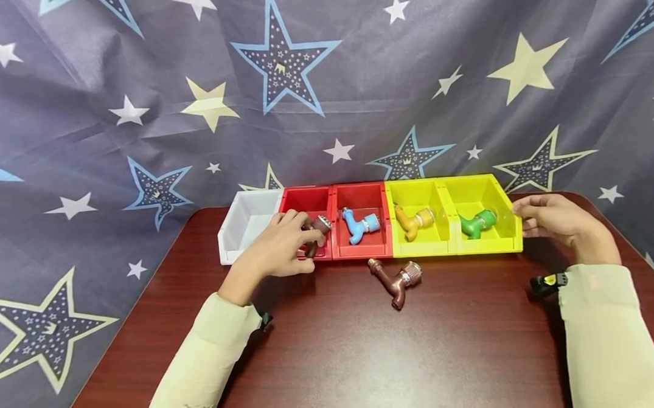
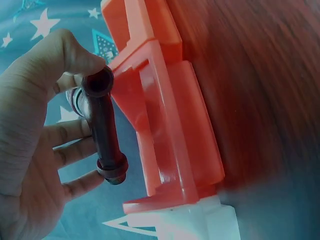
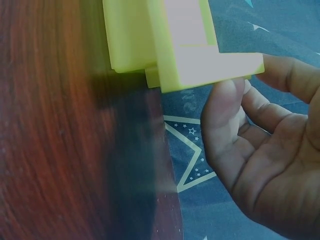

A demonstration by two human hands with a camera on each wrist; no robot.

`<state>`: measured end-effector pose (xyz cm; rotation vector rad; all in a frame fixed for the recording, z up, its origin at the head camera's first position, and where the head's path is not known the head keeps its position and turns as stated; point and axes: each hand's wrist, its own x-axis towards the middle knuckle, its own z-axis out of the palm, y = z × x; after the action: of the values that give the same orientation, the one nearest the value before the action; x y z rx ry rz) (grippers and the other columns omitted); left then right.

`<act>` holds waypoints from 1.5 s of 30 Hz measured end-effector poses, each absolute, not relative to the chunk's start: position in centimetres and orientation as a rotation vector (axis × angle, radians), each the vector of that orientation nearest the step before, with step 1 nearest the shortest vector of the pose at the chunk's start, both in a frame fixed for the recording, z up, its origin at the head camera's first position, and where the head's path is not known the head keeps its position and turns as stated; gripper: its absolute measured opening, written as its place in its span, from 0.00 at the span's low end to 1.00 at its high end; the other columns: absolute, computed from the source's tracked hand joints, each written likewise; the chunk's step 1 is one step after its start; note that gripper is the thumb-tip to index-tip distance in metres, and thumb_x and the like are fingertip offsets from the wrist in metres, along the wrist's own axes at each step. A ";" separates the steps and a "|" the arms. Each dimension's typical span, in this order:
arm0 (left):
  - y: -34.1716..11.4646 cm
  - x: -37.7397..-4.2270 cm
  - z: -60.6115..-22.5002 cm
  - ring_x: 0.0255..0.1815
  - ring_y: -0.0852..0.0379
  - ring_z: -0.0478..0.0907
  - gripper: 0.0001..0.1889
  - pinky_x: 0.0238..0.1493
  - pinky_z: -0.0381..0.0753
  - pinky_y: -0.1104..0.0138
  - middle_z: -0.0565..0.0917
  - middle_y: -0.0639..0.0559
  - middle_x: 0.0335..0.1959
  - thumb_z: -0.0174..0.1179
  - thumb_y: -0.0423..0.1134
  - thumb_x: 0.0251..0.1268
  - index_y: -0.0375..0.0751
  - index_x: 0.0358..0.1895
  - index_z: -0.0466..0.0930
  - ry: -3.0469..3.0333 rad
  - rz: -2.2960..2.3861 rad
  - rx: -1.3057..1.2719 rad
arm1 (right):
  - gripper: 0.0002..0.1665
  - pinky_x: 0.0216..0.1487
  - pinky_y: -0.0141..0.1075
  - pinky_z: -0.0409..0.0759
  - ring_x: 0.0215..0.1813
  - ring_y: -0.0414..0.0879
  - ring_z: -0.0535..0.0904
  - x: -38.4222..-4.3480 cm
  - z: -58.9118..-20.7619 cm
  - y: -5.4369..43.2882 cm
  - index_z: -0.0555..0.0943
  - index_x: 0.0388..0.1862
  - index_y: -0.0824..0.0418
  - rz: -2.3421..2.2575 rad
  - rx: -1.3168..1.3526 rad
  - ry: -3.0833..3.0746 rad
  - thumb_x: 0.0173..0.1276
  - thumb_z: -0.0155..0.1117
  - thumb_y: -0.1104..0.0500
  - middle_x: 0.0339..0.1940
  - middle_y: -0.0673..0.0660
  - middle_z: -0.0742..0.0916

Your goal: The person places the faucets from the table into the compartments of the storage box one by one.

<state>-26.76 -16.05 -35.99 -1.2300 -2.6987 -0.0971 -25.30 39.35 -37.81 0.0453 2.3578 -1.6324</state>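
Note:
My left hand [image 1: 276,246] holds a dark brown tap [image 1: 321,224] at the left red bin [image 1: 304,193]. In the left wrist view, the thumb and fingers grip the brown tap [image 2: 106,127], its open spout facing the camera. My right hand [image 1: 563,221] pinches the outer side wall of the right-hand yellow bin [image 1: 517,242]; the right wrist view shows thumb and forefinger on either side of the yellow wall [image 3: 220,67]. A second brown tap [image 1: 397,283] lies on the table in front of the bins.
Beside the red bins stands a white bin [image 1: 250,198]. A blue tap [image 1: 359,225] lies in the other red bin, a yellow tap [image 1: 413,221] in the left yellow bin, a green tap [image 1: 477,223] in the right one. A star-patterned cloth [image 1: 302,144] hangs behind the table [image 1: 421,358].

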 end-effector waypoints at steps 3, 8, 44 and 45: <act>-16.3 -27.1 -36.1 0.53 0.50 0.67 0.17 0.57 0.66 0.50 0.76 0.51 0.49 0.66 0.47 0.48 0.57 0.46 0.85 -2.704 -0.127 -1.209 | 0.18 0.44 0.37 0.86 0.37 0.40 0.83 -25.4 -37.9 39.3 0.70 0.61 0.74 -1.633 0.039 2.357 0.83 0.50 0.61 0.38 0.48 0.84; -16.7 -27.8 -36.5 0.53 0.50 0.68 0.17 0.57 0.66 0.50 0.76 0.50 0.50 0.67 0.48 0.48 0.57 0.46 0.84 -2.715 -0.124 -1.194 | 0.18 0.45 0.37 0.86 0.37 0.41 0.83 -25.2 -37.9 39.2 0.70 0.61 0.73 -1.633 0.051 2.368 0.83 0.51 0.60 0.38 0.48 0.84; -15.7 -32.9 -35.4 0.51 0.47 0.71 0.16 0.54 0.73 0.54 0.77 0.50 0.42 0.77 0.43 0.49 0.54 0.45 0.89 -2.813 0.285 -1.264 | 0.17 0.44 0.37 0.86 0.35 0.40 0.82 -25.0 -37.9 39.3 0.72 0.60 0.73 -1.670 0.048 2.354 0.82 0.52 0.61 0.36 0.48 0.84; -15.7 -33.0 -35.4 0.50 0.47 0.71 0.16 0.55 0.73 0.54 0.77 0.50 0.42 0.77 0.42 0.49 0.54 0.45 0.89 -2.816 0.296 -1.266 | 0.17 0.44 0.37 0.86 0.35 0.40 0.81 -25.1 -37.9 39.3 0.72 0.60 0.73 -1.671 0.045 2.353 0.82 0.51 0.61 0.36 0.48 0.84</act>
<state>-33.00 -15.66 -35.44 -1.2656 -2.8162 0.2964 -25.06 39.32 -37.91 0.0445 2.3528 -1.6710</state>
